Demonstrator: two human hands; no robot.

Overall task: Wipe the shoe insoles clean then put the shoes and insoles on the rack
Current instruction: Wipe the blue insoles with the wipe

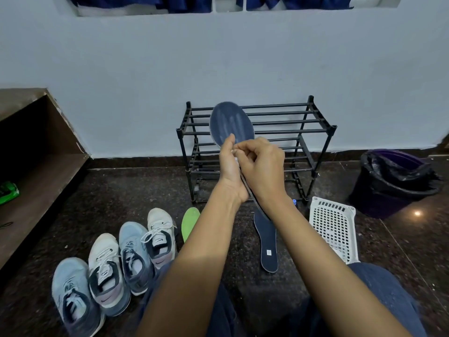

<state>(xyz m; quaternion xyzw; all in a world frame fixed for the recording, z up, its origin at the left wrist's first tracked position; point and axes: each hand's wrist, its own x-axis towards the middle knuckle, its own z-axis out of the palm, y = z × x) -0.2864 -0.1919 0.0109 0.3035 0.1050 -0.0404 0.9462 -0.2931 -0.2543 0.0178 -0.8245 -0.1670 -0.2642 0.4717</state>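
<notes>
Two hands together before the rack (303,122) | left hand (229,166) grips dark insole (230,119) at its left side, thumb up | right hand (262,166) curled, pinching its near edge | insole upright, toe uppermost

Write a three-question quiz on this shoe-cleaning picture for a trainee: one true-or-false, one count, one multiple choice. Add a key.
1. True or false: the black metal tube rack already holds shoes.
2. How many lace-up sneakers stand in the row on the dark speckled floor?
3. Which thing does the left hand grip? A. a green foam insole B. the dark blue fabric insole C. a white plastic basket
Key: 1 false; 2 four; 3 B.
</notes>
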